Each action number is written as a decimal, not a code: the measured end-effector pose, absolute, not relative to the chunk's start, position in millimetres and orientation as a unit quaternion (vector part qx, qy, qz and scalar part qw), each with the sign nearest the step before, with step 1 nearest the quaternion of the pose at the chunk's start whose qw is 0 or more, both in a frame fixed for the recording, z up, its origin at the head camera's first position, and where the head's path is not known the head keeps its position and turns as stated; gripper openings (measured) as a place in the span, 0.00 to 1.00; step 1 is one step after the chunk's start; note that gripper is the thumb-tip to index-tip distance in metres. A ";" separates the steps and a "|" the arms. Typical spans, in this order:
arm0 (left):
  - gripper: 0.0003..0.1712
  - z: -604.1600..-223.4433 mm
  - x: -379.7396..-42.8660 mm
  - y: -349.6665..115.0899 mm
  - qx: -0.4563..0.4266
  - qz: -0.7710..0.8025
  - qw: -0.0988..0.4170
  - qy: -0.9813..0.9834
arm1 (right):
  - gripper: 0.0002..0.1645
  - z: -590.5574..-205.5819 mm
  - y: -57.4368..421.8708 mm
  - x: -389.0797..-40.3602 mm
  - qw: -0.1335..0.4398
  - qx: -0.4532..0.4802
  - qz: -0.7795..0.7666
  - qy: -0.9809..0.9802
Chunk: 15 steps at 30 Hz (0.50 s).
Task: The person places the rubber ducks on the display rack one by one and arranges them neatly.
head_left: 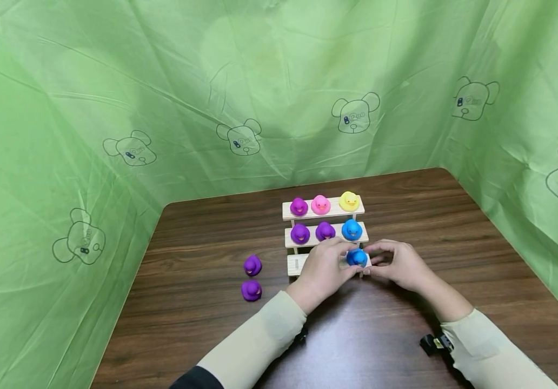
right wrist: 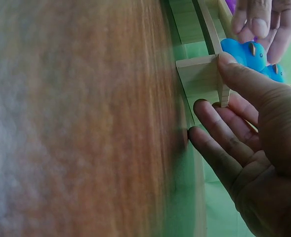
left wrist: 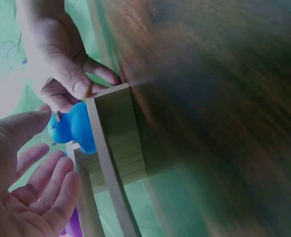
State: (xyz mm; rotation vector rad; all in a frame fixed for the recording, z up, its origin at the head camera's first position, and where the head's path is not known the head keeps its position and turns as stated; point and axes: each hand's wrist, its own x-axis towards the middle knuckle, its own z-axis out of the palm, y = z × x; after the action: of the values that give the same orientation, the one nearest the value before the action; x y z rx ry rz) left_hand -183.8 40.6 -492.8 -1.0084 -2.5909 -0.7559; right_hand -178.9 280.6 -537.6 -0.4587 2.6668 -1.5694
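Observation:
A light wooden three-step rack (head_left: 297,263) stands on the table with rubber ducks on its steps. A blue rubber duck (head_left: 356,257) sits at the right end of its lowest step. Beside that duck, on its left, my left hand (head_left: 325,266) has its thumb and fingers spread; the left wrist view shows the thumb tip near the head of the blue duck (left wrist: 76,127). My right hand (head_left: 402,265) holds the right end of the lowest step. In the right wrist view its thumb lies on the board's front corner, with fingers around the end.
Two purple ducks (head_left: 252,277) lie on the table left of the rack. The middle step carries two purple ducks (head_left: 300,233) and a blue duck (head_left: 352,229). Above are purple, pink (head_left: 320,205) and yellow (head_left: 349,201) ducks. Green cloth (head_left: 279,81) hangs behind the table.

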 end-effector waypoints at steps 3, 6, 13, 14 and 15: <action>0.23 -489.9 -181.0 31.5 -0.349 -0.272 0.134 -0.887 | 0.27 -537.7 280.4 -179.4 0.010 -0.146 -0.501 0.853; 0.23 -488.0 -179.4 21.6 -0.353 -0.281 0.134 -0.882 | 0.27 -538.0 280.7 -179.9 0.010 -0.146 -0.500 0.853; 0.22 -487.7 -179.9 -0.2 -0.359 -0.300 0.123 -0.875 | 0.27 -539.8 281.7 -180.8 0.004 -0.145 -0.500 0.854; 0.22 -487.9 -180.1 -3.3 -0.360 -0.307 0.119 -0.873 | 0.28 -540.1 281.5 -180.9 0.005 -0.144 -0.499 0.855; 0.22 -487.6 -180.1 -6.6 -0.361 -0.315 0.115 -0.870 | 0.28 -540.4 281.4 -181.0 0.006 -0.143 -0.499 0.855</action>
State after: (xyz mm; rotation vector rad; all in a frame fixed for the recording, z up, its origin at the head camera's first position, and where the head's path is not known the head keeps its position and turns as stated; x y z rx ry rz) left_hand -180.1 -6.6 -487.6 -1.0585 -2.5502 -0.9225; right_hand -181.0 281.4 -540.4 -0.4476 2.6755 -1.5602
